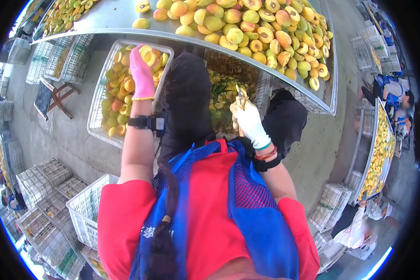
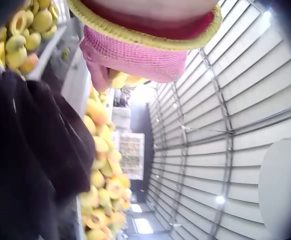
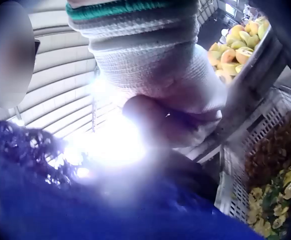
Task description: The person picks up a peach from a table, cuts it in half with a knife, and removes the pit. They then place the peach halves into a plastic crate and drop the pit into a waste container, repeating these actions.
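In the head view the left hand (image 1: 142,74), in a pink glove, is over a white crate (image 1: 94,109) of halved yellow-orange fruit (image 1: 119,93), with fruit halves (image 1: 148,55) at its fingers. The left wrist view shows yellow fruit (image 2: 128,80) held under the pink glove (image 2: 135,57). The right hand (image 1: 249,122), in a white glove, grips a slim tool (image 1: 240,95) with a metal tip, above a crate of peelings and scraps (image 1: 228,93) between the knees. In the right wrist view the white glove (image 3: 155,75) has curled fingers; glare hides part of it.
A metal table (image 1: 112,17) heaped with fruit (image 1: 266,35) stands in front. A folding stool (image 1: 56,98) and stacked crates (image 1: 51,200) are at the left; an empty white crate (image 1: 81,212) stands beside the left elbow. Other people and another fruit table (image 1: 375,149) are at the right.
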Tool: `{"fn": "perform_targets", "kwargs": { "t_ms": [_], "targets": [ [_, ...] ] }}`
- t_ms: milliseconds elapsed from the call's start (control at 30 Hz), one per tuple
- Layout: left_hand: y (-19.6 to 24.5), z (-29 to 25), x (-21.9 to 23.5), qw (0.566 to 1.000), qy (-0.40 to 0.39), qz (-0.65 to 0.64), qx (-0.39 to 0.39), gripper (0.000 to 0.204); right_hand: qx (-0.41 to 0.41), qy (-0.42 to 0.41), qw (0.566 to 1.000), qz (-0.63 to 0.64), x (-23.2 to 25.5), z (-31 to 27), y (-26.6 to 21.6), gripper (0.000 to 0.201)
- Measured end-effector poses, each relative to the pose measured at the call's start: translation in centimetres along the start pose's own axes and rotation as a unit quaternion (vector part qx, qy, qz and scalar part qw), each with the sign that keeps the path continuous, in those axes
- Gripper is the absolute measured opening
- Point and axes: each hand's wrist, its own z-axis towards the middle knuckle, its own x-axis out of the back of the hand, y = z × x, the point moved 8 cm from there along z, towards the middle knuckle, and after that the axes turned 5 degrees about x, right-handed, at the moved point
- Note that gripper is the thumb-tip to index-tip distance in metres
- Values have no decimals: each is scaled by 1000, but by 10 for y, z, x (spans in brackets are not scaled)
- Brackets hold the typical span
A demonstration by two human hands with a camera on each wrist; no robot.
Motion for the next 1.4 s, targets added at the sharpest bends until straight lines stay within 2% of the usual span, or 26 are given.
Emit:
{"fn": "perform_targets", "kwargs": {
  "t_ms": [33, 100, 133, 167, 200, 233, 300, 333, 367, 400, 467, 533, 633, 667, 733, 767, 833, 867, 967, 1000, 1067, 1167, 1200, 1300, 1333, 1400],
  "targets": [
    [-22, 16, 15, 998, -9, 63, -29, 33, 6, 1, 1000, -16, -1, 4, 3, 11],
    [-72, 44, 35, 988, -15, 151, -32, 37, 15, 8, 999, -44, -2, 6, 11, 18],
    [-98, 58, 40, 984, -11, 175, -8, 40, 37, 1, 997, -62, -3, 8, 9, 22],
    [-115, 65, 41, 980, -8, 199, 17, 42, 24, 2, 997, -75, -3, 10, 10, 18],
    [-94, 55, 32, 935, -2, 354, 14, 49, 11, 3, 996, -88, -4, 12, 10, 15],
    [-107, 58, 27, 931, -37, 364, -9, 51, -1, 2, 995, -101, -4, 15, 10, 12],
    [-168, 71, 32, 916, -105, 383, -56, 53, 3, 10, 994, -108, -3, 15, 9, 12],
    [-235, 86, 47, 878, -175, 444, -34, 58, 6, 12, 994, -112, -3, 16, 8, 12],
    [-280, 89, 54, 809, -223, 538, -77, 59, 1, 12, 994, -110, -2, 17, 10, 12],
    [-287, 81, 48, 731, -264, 616, -131, 60, -6, 12, 994, -107, -1, 17, 13, 12],
    [-295, 72, 56, 764, -252, 584, -108, 60, -6, 14, 995, -101, 3, 17, 16, 11],
    [-267, 67, 49, 797, -235, 553, -66, 59, 6, 20, 996, -92, 7, 17, 18, 10],
    [-173, 57, 33, 863, -161, 472, 76, 52, 144, 93, 974, -146, 16, 17, 4, 8],
    [-126, 52, 26, 877, -60, 473, 65, 43, 160, 116, 970, -142, 18, 18, 0, 12],
    [-64, 54, 4, 891, -18, 427, -154, 38, 187, 166, 959, -134, 25, 18, -6, 21],
    [-37, 48, -4, 881, 1, 394, -261, 36, 89, 136, 983, -83, 32, 28, 16, 21],
    [8, 45, -46, 882, -35, 393, -259, 37, -107, 65, 992, 23, 42, 43, 68, 19],
    [24, 43, -66, 881, -50, 393, -258, 38, -111, 76, 991, -4, 43, 43, 73, 16],
    [11, 70, -120, 820, -139, 509, -223, 46, -37, 62, 997, -19, 35, 44, 66, 15],
    [-5, 82, -135, 789, -187, 567, -143, 49, -21, 55, 998, -9, 28, 39, 52, 15],
    [-36, 96, -157, 700, -278, 658, 16, 55, -7, 50, 999, -4, 23, 39, 42, 12],
    [-44, 108, -163, 710, -234, 662, 49, 59, 16, 27, 998, 46, 23, 29, 27, 11],
    [-43, 105, -166, 701, -268, 656, 75, 60, 15, 23, 998, 51, 22, 26, 23, 12],
    [-45, 107, -162, 730, -273, 623, 69, 62, 21, 42, 998, 44, 17, 20, 8, 14],
    [-44, 110, -159, 768, -251, 589, 22, 66, 23, 54, 998, 39, 19, 18, 6, 14],
    [-42, 107, -154, 835, -251, 487, 49, 67, 217, 66, 965, -132, 31, 29, 10, 14]
  ]
}}
